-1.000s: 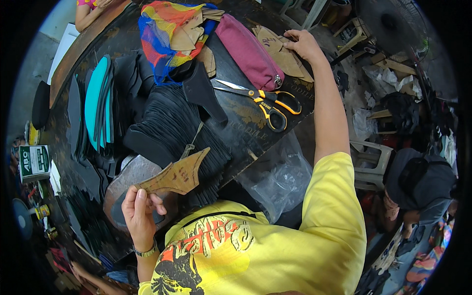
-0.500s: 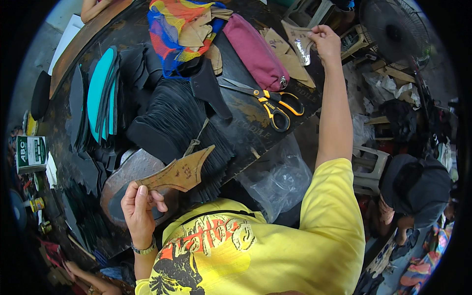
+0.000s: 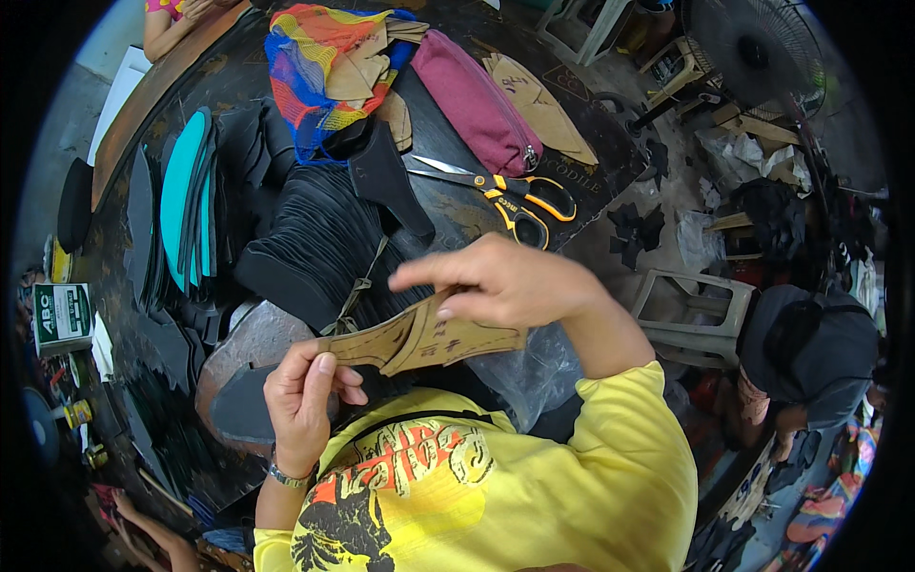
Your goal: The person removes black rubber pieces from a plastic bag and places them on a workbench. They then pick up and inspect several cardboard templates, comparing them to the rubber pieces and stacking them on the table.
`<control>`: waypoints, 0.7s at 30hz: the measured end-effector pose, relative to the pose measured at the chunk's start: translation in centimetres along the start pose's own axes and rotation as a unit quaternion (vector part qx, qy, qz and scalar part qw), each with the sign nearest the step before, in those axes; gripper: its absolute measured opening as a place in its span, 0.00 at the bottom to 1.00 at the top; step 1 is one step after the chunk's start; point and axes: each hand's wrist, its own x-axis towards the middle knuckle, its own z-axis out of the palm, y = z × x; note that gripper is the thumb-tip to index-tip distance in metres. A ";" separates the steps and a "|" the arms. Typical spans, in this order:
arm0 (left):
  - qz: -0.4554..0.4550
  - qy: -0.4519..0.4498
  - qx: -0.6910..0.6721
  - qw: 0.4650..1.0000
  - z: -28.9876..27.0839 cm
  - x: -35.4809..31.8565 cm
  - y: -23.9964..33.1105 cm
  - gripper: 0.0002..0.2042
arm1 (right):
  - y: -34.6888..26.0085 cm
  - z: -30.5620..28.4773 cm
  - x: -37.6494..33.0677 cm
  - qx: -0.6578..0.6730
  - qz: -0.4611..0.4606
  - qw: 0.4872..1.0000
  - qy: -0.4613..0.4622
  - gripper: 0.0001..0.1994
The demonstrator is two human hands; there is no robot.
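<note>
Fingers of our left hand [image 3: 303, 400] curl round the narrow end of a flat, tan cardboard pattern piece [image 3: 419, 338], thumb pressed on top, so that end is pinched firmly. Our right hand [image 3: 500, 284] grips the wider end, thumb below and middle fingers closed on it, while its index finger [image 3: 429, 273] sticks out straight to the left, touching nothing. We hold the pattern roughly level between both hands, just above our chest and in front of the dark worktable [image 3: 591, 162]. Beyond it lies a fanned stack of black cut pieces [image 3: 305, 248], with a teal sheet [image 3: 181, 191] standing among more black pieces to the left. Orange-handled scissors [image 3: 505, 191] lie on the table beside a maroon zip pouch [image 3: 472, 100], near a multicoloured mesh bag [image 3: 319, 67].
</note>
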 end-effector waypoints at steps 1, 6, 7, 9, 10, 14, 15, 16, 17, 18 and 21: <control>0.001 -0.008 0.010 1.000 0.2 0.1 0.1 0.09 | 0.0 0.6 0.3 -0.019 -0.006 1.000 0.008 0.20; 0.016 -0.020 0.016 1.000 0.9 0.5 0.2 0.11 | 0.4 0.8 0.4 -0.100 0.032 0.994 0.033 0.12; 0.022 -0.022 -0.014 0.999 1.0 0.5 0.2 0.12 | 0.4 0.0 0.0 -0.112 0.010 0.993 0.044 0.11; 0.029 -0.010 -0.005 1.000 0.4 0.0 0.4 0.13 | 0.4 -2.8 -1.6 -0.055 0.003 0.992 0.117 0.10; 0.027 0.004 0.003 1.000 -0.1 -0.4 0.5 0.14 | 0.3 -4.8 -2.7 -0.089 -0.007 0.977 0.191 0.10; 0.081 0.039 0.065 0.994 -2.8 -2.2 0.8 0.12 | 2.6 -16.0 -5.1 0.076 0.085 0.883 0.454 0.13; 0.085 0.055 0.068 0.993 -3.3 -2.7 0.6 0.10 | 3.2 -18.9 -5.8 0.053 0.132 0.884 0.446 0.14; 0.088 0.069 0.082 0.990 -3.7 -3.0 0.3 0.10 | 4.7 -20.7 -5.7 0.040 0.152 0.890 0.428 0.14; 0.095 0.083 0.094 0.988 -4.0 -3.2 0.0 0.10 | 6.6 -21.7 -5.3 0.021 0.193 0.883 0.428 0.14; 0.107 0.092 0.109 0.984 -4.3 -3.5 -0.4 0.11 | 8.3 -22.3 -4.9 -0.001 0.250 0.863 0.439 0.13; 0.079 0.107 0.107 0.985 -4.8 -4.2 -1.2 0.10 | 11.9 -22.6 -3.2 -0.018 0.340 0.872 0.351 0.14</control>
